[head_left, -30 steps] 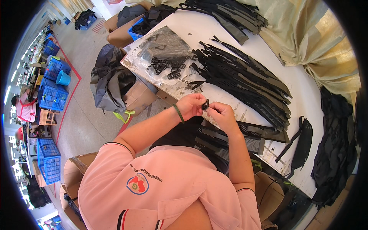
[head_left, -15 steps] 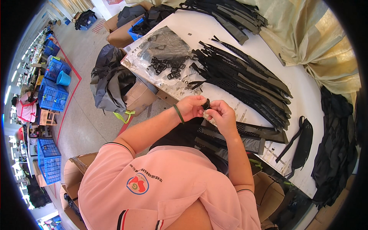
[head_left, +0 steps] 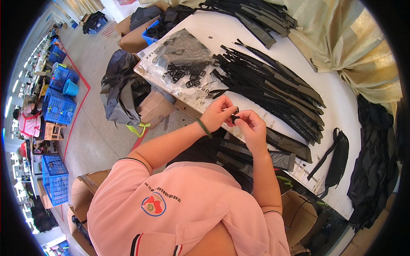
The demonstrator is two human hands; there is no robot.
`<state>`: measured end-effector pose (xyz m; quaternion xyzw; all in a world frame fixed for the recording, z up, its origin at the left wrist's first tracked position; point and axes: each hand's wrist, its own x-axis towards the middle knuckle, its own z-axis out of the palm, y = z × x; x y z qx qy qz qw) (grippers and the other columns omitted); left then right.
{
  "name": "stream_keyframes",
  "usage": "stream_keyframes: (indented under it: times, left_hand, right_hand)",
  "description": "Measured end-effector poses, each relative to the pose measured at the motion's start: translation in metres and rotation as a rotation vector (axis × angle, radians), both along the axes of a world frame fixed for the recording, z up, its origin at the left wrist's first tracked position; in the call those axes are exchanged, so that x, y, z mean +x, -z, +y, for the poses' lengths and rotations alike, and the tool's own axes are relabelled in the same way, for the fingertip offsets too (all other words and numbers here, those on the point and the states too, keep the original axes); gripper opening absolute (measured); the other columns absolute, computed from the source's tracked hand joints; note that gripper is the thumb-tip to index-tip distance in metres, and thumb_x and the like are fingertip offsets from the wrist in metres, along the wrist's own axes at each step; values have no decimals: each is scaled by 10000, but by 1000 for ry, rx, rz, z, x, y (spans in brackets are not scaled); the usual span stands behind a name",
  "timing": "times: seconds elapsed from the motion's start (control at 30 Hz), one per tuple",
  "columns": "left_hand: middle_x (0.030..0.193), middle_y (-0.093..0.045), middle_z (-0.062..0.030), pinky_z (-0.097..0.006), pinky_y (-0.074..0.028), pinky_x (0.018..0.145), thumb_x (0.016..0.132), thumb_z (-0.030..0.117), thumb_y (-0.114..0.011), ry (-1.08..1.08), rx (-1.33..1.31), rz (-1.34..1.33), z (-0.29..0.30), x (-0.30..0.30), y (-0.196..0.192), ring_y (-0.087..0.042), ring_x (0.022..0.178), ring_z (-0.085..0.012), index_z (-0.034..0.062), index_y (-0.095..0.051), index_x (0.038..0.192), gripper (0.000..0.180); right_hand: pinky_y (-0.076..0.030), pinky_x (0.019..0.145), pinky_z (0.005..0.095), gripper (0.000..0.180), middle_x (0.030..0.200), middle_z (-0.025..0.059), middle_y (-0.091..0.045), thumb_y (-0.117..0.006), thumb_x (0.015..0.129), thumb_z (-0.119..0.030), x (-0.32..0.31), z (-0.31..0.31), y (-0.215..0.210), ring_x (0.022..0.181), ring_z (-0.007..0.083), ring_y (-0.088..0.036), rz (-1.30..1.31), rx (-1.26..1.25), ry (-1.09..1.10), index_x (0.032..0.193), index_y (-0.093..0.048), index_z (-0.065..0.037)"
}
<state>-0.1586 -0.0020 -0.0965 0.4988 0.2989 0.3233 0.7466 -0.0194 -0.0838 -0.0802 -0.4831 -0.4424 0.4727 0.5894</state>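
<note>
Both my hands meet above the near edge of the white table. My left hand point(head_left: 218, 114), with a dark green band at its wrist, pinches a small black buckle point(head_left: 236, 110) like the ones on the table. Close against it, my right hand point(head_left: 253, 126) grips a black strap end between thumb and fingers; the fingers hide most of it. A black mesh-and-grey shoulder strap point(head_left: 288, 143) runs from beneath the right hand along the table edge. More straps point(head_left: 237, 151) lie over my lap.
Loose black buckles point(head_left: 194, 77) spill from a clear plastic bag point(head_left: 181, 47). Beyond my right hand lies a pile of black straps point(head_left: 273, 91). A single black strap point(head_left: 337, 158) rests at the right, near dark fabric point(head_left: 371, 166). A carton with black plastic point(head_left: 124, 94) stands left.
My left hand has shifted slightly up and turned, drawing the buckle upward. The right hand has moved a little right. The strap along the table edge has shifted under the right hand.
</note>
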Motion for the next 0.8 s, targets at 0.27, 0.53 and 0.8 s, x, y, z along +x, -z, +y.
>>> stream_keyframes:
  times: [0.27, 0.53, 0.8]
  left_hand:
    - [808, -552, -25, -219, -478, 630, 898, 110, -596, -15, 190, -22, -13, -2, -4, -552, 689, -85, 20, -518, 924, 122]
    - [973, -504, -10, -231, -446, 740, 808, 19, -671, 84, 329, -132, -21, -4, 4, -517, 801, -78, 38, -529, 978, 222]
    - [870, -528, -8, -252, -470, 719, 846, -36, -604, 306, 287, 12, -24, -11, 4, -545, 763, -88, 54, -492, 1029, 233]
  right_hand:
    - [-400, 593, 164, 226, 716, -23, -528, -661, 764, 48, 4, -1, 6, 654, 42, -502, 177, -178, 85, 866, -487, -56]
    - [-404, 568, 175, 203, 753, -15, -520, -680, 828, -60, -10, -7, -6, 652, 38, -485, 414, -126, 270, 912, -495, -57]
    - [-373, 524, 201, 167, 752, -19, -570, -603, 905, -180, 22, 2, 4, 614, 34, -467, 45, -223, 35, 870, -618, -17]
